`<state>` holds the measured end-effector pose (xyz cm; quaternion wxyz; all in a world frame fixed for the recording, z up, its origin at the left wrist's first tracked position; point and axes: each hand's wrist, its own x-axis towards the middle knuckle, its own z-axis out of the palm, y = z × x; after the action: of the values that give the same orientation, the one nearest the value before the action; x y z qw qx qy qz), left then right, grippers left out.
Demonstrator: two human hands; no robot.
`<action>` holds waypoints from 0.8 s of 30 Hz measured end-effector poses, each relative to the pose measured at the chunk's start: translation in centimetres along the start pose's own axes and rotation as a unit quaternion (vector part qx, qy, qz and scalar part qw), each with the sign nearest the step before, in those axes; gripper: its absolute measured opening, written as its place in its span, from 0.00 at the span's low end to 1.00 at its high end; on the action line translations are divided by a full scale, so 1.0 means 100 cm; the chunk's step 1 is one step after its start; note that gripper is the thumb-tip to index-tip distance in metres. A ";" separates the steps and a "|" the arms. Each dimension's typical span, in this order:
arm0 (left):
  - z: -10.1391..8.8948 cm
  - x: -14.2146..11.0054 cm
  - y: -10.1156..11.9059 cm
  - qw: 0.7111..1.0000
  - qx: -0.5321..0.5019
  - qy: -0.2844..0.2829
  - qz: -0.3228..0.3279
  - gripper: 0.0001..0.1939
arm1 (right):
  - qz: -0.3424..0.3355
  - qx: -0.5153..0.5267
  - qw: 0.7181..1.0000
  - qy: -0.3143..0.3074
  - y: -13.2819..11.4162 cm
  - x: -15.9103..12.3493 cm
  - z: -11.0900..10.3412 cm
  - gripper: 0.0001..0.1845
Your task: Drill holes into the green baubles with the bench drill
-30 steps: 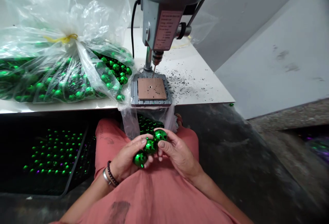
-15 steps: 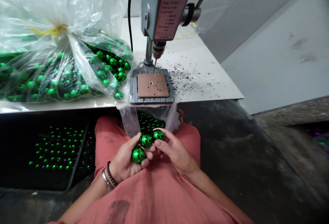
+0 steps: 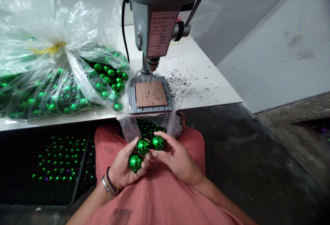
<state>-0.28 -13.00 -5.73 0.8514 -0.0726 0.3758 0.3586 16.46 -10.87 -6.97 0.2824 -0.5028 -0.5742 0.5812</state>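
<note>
Here at the drill press [image 3: 154, 29], the action is all down in the lap: three shiny green baubles [image 3: 143, 146] are bunched between the hands, and none sits up on the plate. The left hand [image 3: 123, 166] curls closed around the lowest bauble, its thumb against the middle one. The right hand [image 3: 175, 159] comes in from the other side, its fingers [image 3: 165, 146] wrapped around the third. Ahead, the drill bit [image 3: 151, 77] hangs just above a copper-coloured plate [image 3: 151, 94] with a small bare hole, set in a grey metal jig [image 3: 132, 97] on the white surface [image 3: 203, 87], with black dust [image 3: 180, 85] scattered to its right. A clear plastic bag [image 3: 51, 90] of green baubles slumps beside the jig, and a black tray [image 3: 62, 159] holds more below to the left. The step in hand looks like handling the baubles; any bauble meant for that plate must first leave the hands.
</note>
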 end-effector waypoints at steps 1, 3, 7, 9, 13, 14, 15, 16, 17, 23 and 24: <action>0.003 0.000 0.002 1.000 0.002 0.004 -0.005 0.21 | -0.014 -0.026 1.000 0.009 -0.004 0.000 -0.002 0.28; 0.013 -0.001 0.007 1.000 0.008 0.020 -0.009 0.22 | -0.042 -0.062 0.997 0.021 -0.013 0.002 -0.007 0.26; 0.035 -0.004 0.015 0.998 0.031 0.057 0.000 0.23 | -0.044 -0.030 0.999 0.001 -0.021 0.006 -0.016 0.29; 0.043 -0.006 0.017 0.996 0.045 0.074 0.002 0.22 | -0.032 0.009 0.999 -0.016 -0.022 0.007 -0.019 0.29; 0.048 -0.003 0.019 0.992 0.067 0.110 -0.002 0.20 | -0.010 0.050 0.998 -0.039 -0.020 0.007 -0.024 0.29; 0.047 -0.002 0.019 0.991 0.068 0.114 -0.004 0.20 | -0.008 0.049 0.998 -0.042 -0.019 0.008 -0.025 0.29; 0.047 0.000 0.019 0.991 0.069 0.114 -0.005 0.20 | -0.008 0.044 0.998 -0.043 -0.019 0.008 -0.025 0.29; 0.046 0.002 0.019 0.991 0.071 0.110 -0.002 0.20 | -0.008 0.036 0.999 -0.040 -0.018 0.009 -0.026 0.29; 0.045 0.004 0.020 0.992 0.075 0.104 0.006 0.19 | -0.007 0.022 0.999 -0.035 -0.017 0.010 -0.027 0.30; 0.038 0.011 0.022 0.982 0.132 0.108 0.076 0.25 | 0.021 -0.134 0.990 0.030 -0.009 0.019 -0.035 0.38; 0.037 0.012 0.022 0.982 0.134 0.111 0.074 0.26 | 0.008 -0.136 0.990 0.023 -0.010 0.020 -0.036 0.34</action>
<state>0.97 -9.25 -3.57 0.7774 0.0308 0.5172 0.3566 18.79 -7.53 -5.89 0.2202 -0.5543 -0.6369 0.4884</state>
